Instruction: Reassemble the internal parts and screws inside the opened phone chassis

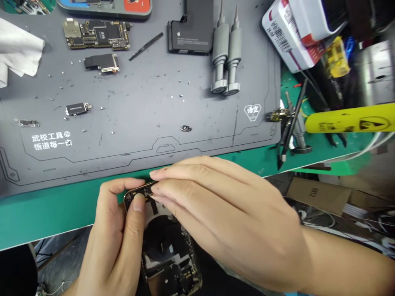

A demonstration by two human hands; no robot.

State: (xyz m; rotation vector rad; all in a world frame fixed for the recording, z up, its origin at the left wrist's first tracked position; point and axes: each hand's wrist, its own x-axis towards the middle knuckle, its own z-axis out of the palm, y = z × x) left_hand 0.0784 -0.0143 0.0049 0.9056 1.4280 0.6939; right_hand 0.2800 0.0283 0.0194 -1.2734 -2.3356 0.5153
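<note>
An opened phone housing (168, 242) with a gold-coloured rim and bare inner parts tilts between my hands, just in front of the bench edge. My left hand (117, 234) is closed around its upper left corner, thumb pressed on the inner face and index finger along the top rim. Over the housing's top edge reaches my right hand (228, 213), its fingers pressed together and the tips touching the rim beside my left thumb. Its thumb is hidden, and any small part under those fingertips cannot be made out. The back of this hand covers the housing's upper right side.
On the grey mat (138, 111) lie a logic board (98, 33), a battery (193, 35), a vibration motor (77, 108), a dark pry stick (146, 46), two screwdrivers (220, 53) and several loose screws. At right are a yellow-handled tool (352, 118) and a white box (286, 37).
</note>
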